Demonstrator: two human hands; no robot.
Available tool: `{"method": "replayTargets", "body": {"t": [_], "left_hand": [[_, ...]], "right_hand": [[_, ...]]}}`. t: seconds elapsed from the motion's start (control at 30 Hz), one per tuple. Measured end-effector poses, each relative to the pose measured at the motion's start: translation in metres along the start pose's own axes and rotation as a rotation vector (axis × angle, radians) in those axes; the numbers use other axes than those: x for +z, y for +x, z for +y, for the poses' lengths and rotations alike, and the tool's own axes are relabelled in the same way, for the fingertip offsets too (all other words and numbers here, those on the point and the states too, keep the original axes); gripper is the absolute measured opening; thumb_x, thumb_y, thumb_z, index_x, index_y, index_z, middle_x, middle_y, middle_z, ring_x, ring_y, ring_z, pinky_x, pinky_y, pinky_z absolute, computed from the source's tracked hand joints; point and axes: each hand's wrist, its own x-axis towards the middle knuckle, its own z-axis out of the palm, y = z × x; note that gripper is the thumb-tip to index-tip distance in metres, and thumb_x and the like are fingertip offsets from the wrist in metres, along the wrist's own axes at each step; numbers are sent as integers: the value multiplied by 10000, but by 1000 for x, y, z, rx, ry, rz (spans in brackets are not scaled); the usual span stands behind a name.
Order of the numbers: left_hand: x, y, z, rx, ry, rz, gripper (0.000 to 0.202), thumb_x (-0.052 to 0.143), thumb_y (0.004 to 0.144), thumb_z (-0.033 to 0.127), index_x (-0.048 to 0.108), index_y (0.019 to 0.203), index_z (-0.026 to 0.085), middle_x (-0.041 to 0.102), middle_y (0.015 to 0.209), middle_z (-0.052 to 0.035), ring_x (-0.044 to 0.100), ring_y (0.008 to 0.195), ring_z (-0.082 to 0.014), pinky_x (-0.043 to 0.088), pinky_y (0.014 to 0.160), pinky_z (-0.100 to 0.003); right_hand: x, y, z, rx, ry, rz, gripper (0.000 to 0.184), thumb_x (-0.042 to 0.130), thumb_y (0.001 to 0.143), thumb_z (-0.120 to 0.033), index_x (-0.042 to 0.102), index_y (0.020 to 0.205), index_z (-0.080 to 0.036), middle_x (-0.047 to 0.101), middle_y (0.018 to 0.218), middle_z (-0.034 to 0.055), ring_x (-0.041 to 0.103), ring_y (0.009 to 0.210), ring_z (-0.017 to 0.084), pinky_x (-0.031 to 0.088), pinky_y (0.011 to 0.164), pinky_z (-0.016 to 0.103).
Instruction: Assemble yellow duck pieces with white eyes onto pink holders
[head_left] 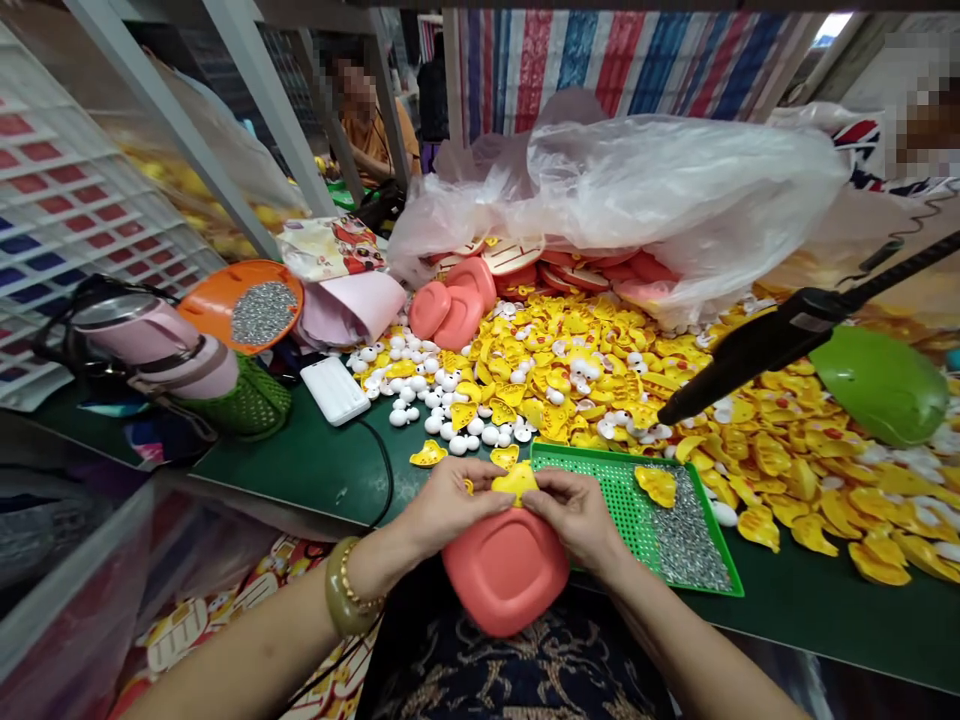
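My left hand (450,505) and my right hand (574,510) are both closed on a small yellow plastic duck piece (515,484), pressing it against the top edge of a coral-pink rounded square shell (505,570) that rests over my lap. Just beyond my right hand lies a green perforated tray (600,470) with small metal screws (686,545) and one yellow piece (657,485) in it. A wide heap of yellow duck pieces (600,370) and white balls (427,395) covers the green table behind.
A black electric screwdriver (757,345) hangs at the right, beside a green shell (881,385). More pink shells (450,305) lie under a clear plastic bag (660,190). An orange bowl of screws (255,305), a pink flask (161,345) and a white power bank (335,390) sit left. Another person (367,115) sits beyond.
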Motion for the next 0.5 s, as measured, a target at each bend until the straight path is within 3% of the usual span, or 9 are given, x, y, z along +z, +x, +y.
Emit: {"method": "replayTargets", "body": {"t": [0.1, 0.17, 0.27, 0.37, 0.5], "left_hand": [[-19, -9, -4, -89, -77, -34, 327, 761, 617, 335, 741, 871, 130, 729, 814, -74, 617, 668, -154, 470, 615, -239], [-30, -17, -6, -105, -77, 4, 319, 772, 605, 332, 746, 846, 125, 731, 797, -76, 614, 648, -150, 462, 598, -230], [-37, -29, -7, -110, -69, 81, 288, 771, 608, 309, 752, 828, 124, 734, 759, -70, 605, 601, -135, 451, 570, -217], [-32, -39, -2, -38, 11, 112, 266, 751, 640, 282, 754, 862, 136, 743, 793, -66, 621, 618, -136, 468, 582, -218], [-13, -51, 14, 170, 235, 143, 237, 700, 695, 229, 747, 905, 130, 745, 825, -66, 660, 690, -171, 515, 619, -241]], "right_hand": [[16, 3, 5, -55, -34, -53, 147, 660, 705, -340, 714, 704, -202, 672, 678, 27, 586, 610, 141, 497, 573, 287], [20, 11, 3, -63, -127, -187, 163, 629, 749, -339, 716, 734, -203, 694, 702, 26, 599, 618, 143, 499, 568, 282], [18, 38, -5, -78, -577, -278, 192, 565, 831, -299, 718, 883, -196, 727, 821, 50, 638, 701, 158, 518, 614, 287], [18, 73, -7, -115, -939, -161, 216, 589, 814, -230, 693, 982, -143, 700, 983, 143, 639, 905, 240, 505, 784, 385], [25, 101, 1, -126, -1018, -195, 200, 608, 748, -124, 686, 932, -108, 672, 945, 183, 609, 985, 305, 468, 846, 444]]}}
